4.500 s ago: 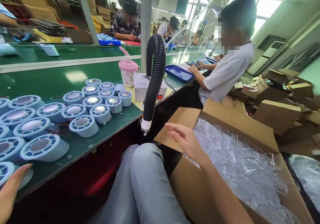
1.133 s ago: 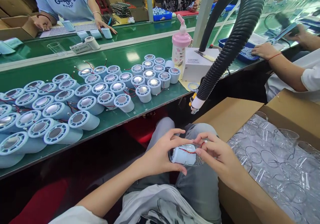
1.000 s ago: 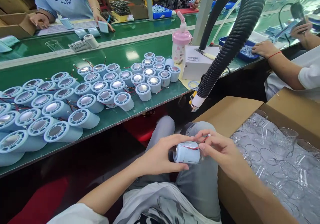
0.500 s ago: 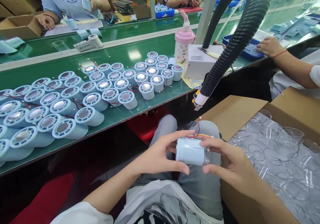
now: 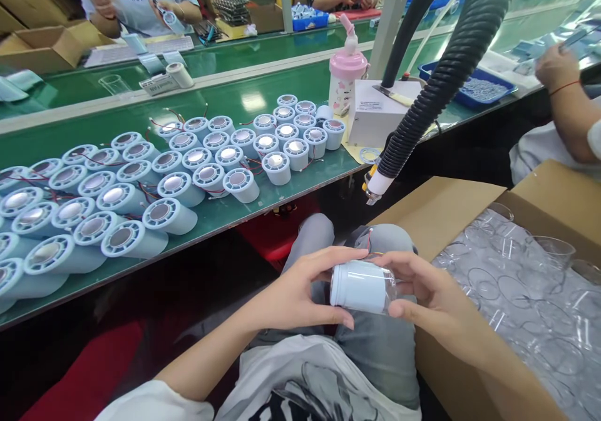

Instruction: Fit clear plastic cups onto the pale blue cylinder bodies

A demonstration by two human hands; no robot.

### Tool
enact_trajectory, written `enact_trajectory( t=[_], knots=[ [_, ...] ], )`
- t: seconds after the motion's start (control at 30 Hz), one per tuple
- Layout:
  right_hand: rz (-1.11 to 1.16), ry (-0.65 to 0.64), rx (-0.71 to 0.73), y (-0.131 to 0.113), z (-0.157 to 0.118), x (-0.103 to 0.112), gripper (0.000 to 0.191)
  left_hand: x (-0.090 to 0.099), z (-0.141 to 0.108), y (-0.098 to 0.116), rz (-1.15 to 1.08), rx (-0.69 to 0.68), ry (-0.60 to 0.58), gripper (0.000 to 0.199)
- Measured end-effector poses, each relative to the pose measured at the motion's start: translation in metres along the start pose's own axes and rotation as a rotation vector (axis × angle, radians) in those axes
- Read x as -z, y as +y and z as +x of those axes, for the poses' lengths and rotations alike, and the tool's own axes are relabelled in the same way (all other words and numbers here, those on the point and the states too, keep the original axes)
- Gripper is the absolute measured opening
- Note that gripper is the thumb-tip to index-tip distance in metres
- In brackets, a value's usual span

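Note:
Above my lap, a light-blue cylindrical housing [image 5: 359, 286] lies on its side inside a clear plastic sleeve [image 5: 390, 291], which sticks out past its right end. My left hand [image 5: 310, 289] grips the left end, thumb below and fingers over the top. At the other end, my right hand [image 5: 422, 286] holds the sleeve, with its thumb near the lower edge. Thin wires [image 5: 370, 242] with a small white plug rise behind the housing. Similar blue housings [image 5: 171, 214] with round silver centres stand in rows on the green bench to the left.
A carton [image 5: 451, 211] of clear plastic sleeves [image 5: 511, 283] stands at my right. A black corrugated hose [image 5: 422, 108] with a nozzle hangs ahead, beside a white box [image 5: 378, 117] and pink-lidded cup [image 5: 347, 73]. Co-workers' hands [image 5: 558, 67] are across the bench and at right.
The housing has turned in my hands, so its seam and part of the wires no longer face me. My right fingers have curled closer. The co-worker's hand at right has moved off the blue tray.

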State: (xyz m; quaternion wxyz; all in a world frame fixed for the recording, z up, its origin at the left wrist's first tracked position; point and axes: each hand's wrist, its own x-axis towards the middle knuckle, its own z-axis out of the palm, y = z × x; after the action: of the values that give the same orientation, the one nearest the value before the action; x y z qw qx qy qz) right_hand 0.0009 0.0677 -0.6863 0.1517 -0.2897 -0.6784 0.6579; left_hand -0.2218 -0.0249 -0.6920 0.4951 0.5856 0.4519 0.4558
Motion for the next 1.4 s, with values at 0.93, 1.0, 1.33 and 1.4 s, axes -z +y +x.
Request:
enact_trajectory(
  t=[0.93,1.0,1.33,1.4],
  knots=[
    [0.462,-0.162,-0.484,-0.005,0.018,-0.015,0.059,0.000,-0.001,-0.005,0.087,-0.240,-0.006,0.072],
    [0.432,-0.197,-0.503,-0.003,0.017,-0.015,0.062,-0.002,-0.003,-0.004,0.085,-0.212,0.018,0.068],
    [-0.715,0.067,0.793,0.017,0.005,-0.002,0.058,-0.003,-0.004,0.006,-0.168,0.174,0.015,0.062],
    [-0.585,0.019,0.680,0.016,0.004,-0.002,0.057,-0.002,-0.003,0.007,-0.173,0.184,-0.031,0.069]
  ],
)
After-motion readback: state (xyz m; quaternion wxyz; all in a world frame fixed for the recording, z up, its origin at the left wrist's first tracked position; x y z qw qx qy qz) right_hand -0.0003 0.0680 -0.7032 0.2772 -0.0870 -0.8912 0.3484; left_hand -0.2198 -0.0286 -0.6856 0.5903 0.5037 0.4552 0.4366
